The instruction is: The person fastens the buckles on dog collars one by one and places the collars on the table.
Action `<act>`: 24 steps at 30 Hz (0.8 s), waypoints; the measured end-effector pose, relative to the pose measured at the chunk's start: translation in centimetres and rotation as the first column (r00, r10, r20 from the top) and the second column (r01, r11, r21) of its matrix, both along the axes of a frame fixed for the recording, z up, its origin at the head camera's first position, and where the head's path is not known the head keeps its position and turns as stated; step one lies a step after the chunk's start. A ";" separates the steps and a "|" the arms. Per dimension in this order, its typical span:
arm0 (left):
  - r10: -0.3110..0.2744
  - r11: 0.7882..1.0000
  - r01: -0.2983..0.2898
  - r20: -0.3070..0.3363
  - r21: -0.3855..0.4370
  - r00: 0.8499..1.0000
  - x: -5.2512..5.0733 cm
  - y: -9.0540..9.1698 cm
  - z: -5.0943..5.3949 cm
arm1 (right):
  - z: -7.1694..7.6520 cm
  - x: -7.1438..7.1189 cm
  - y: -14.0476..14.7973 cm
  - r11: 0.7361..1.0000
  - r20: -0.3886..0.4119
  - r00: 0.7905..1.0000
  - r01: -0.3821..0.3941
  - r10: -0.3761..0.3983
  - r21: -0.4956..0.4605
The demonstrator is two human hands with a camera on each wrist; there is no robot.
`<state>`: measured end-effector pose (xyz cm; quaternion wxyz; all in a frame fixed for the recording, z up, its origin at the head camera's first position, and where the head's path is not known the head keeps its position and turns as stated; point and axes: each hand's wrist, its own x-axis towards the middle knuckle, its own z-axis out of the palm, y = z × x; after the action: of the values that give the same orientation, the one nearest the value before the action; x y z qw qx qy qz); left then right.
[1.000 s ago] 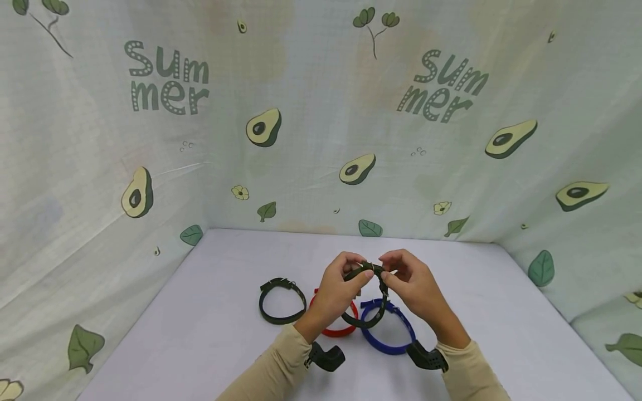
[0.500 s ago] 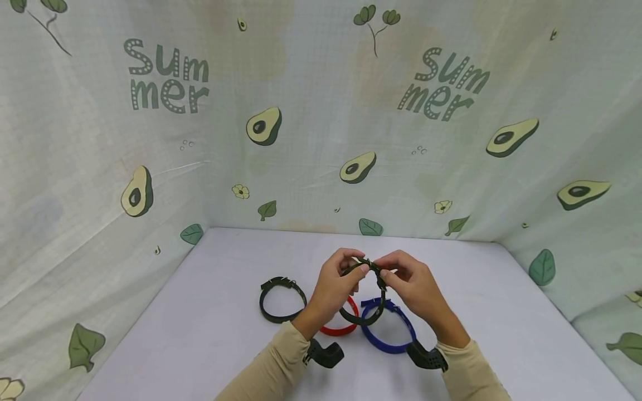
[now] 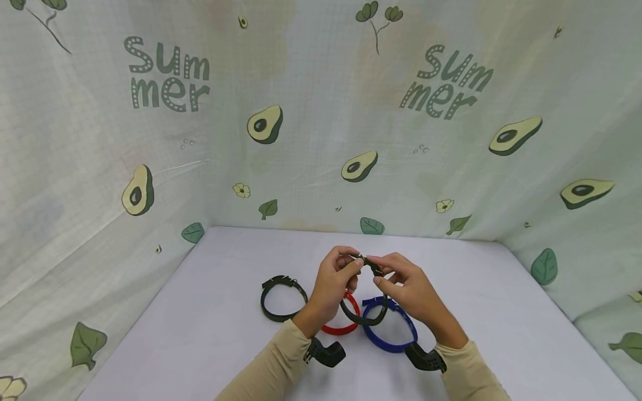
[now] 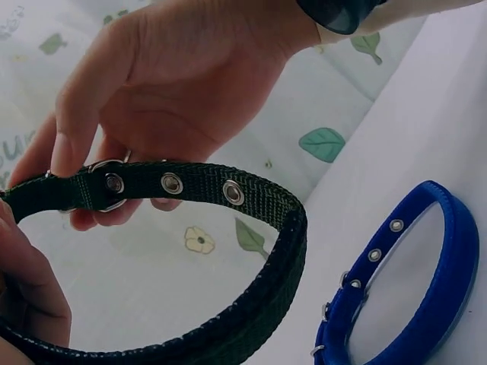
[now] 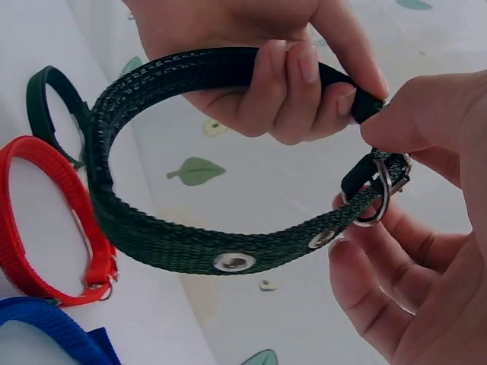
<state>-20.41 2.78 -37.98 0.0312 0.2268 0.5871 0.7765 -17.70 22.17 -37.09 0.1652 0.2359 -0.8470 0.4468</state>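
Note:
A dark green dog collar (image 3: 368,321), closed into a loop, hangs between both hands above the table. My left hand (image 3: 329,285) pinches its upper part, the thumb near the strap's end. On the other side of the loop, my right hand (image 3: 413,288) grips the strap by the buckle and metal ring (image 5: 373,199) between thumb and fingers. Metal eyelets (image 4: 233,192) run along the band in the left wrist view. Fingers of the left hand (image 5: 278,95) curl over the band in the right wrist view. Where the strap's tip passes is partly hidden by the fingers.
On the white table (image 3: 225,345) lie another dark green collar (image 3: 275,318) at left, a red collar (image 3: 341,331) behind the left forearm, and a blue collar (image 3: 386,346) below the held one. A cloth printed with avocados (image 3: 359,166) surrounds the table.
The collar's top and the left fingertips have moved slightly left and up. The right thumb has slid away from the left thumb, toward the buckle. The collars on the table stay put.

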 end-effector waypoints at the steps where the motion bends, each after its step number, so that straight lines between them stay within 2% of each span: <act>1: -0.004 1.000 0.004 0.009 0.010 1.000 0.0 0.1 0.0 | 0.0 0.0 0.0 1.000 0.004 1.000 0.008 -0.008 0.004; 8: -0.013 0.999 0.008 0.088 0.052 0.996 0.3 0.6 -0.3 | -1.0 0.8 -0.1 0.995 0.095 0.990 0.102 -0.101 -0.011; 13: -0.008 0.996 -0.008 0.170 0.094 0.985 0.6 0.6 -0.8 | -2.0 1.7 0.3 0.991 0.172 0.978 0.126 -0.117 -0.046; 18: -0.024 0.989 -0.014 0.255 0.144 0.967 1.0 0.6 -1.6 | -2.9 2.8 1.5 0.991 0.310 0.944 0.131 -0.113 -0.037; 20: -0.022 0.988 -0.021 0.268 0.155 0.963 1.2 0.7 -1.9 | -3.1 3.0 1.9 0.991 0.341 0.933 0.134 -0.116 -0.030; 24: 0.003 0.991 -0.040 0.269 0.130 0.963 1.4 1.3 -2.3 | -3.5 3.3 3.0 0.981 0.370 0.920 0.174 -0.129 -0.092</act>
<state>-18.99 4.06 -40.29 0.0865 0.1148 0.5262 0.8381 -14.44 25.15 -40.60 0.0547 0.0728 -0.8496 0.5196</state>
